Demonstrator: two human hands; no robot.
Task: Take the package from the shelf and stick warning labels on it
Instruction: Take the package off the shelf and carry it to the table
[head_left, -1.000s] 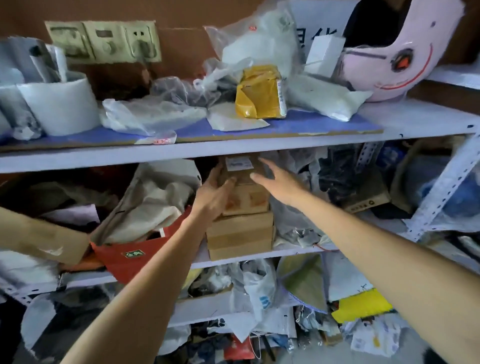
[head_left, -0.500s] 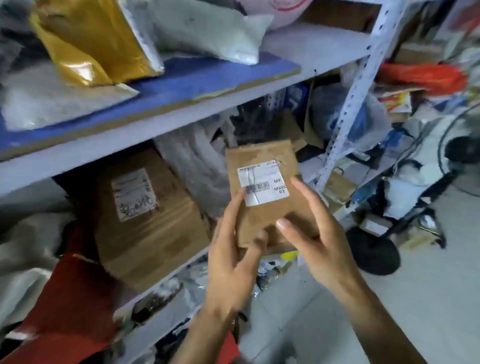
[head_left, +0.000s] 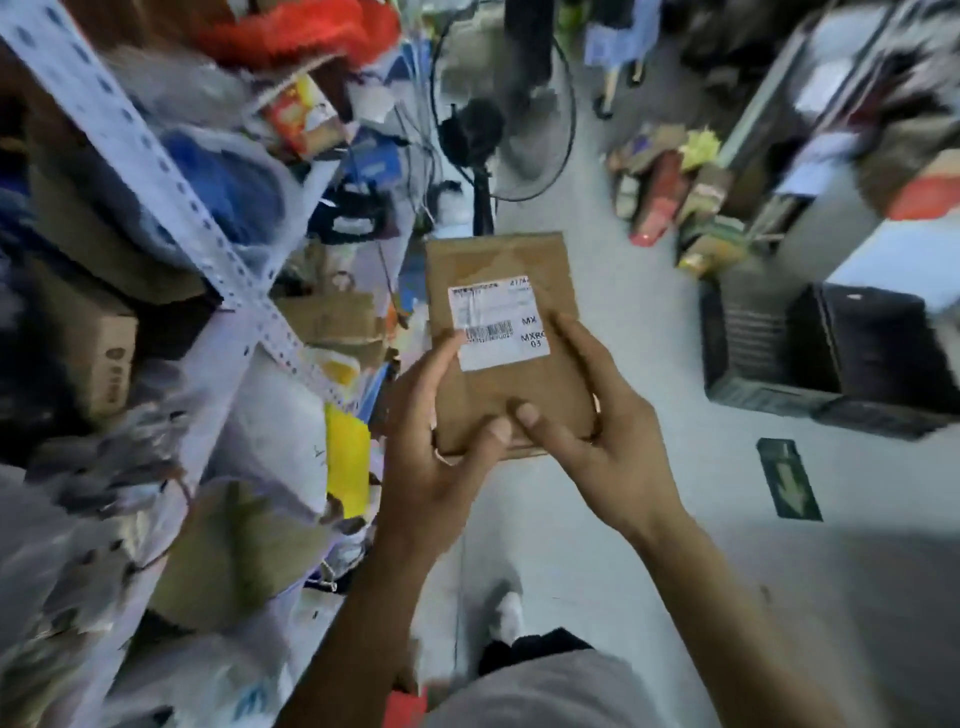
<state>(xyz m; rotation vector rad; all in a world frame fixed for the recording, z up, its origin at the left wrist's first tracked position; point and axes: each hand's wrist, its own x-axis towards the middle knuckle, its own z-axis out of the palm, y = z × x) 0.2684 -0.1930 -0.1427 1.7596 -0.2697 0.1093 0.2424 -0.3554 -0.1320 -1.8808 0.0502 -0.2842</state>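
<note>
A small brown cardboard package (head_left: 498, 260) with a white barcode shipping label (head_left: 496, 322) on its top face is held flat in front of me, over the floor. My left hand (head_left: 436, 447) grips its lower left corner, thumb on top. My right hand (head_left: 597, 421) grips the lower right edge, thumb pressing on the top face. The shelf (head_left: 171, 208) it came from stands at the left. No warning labels are in view.
The metal shelf rack at the left is crammed with bags, boxes and a yellow packet (head_left: 345, 457). A standing fan (head_left: 498, 98) is ahead on the grey floor. A black crate (head_left: 831, 353) sits at the right. My shoe (head_left: 506, 613) shows below.
Both hands have pulled the package off the shelf and away from it. My view has swung right and down, from the shelves to the floor.
</note>
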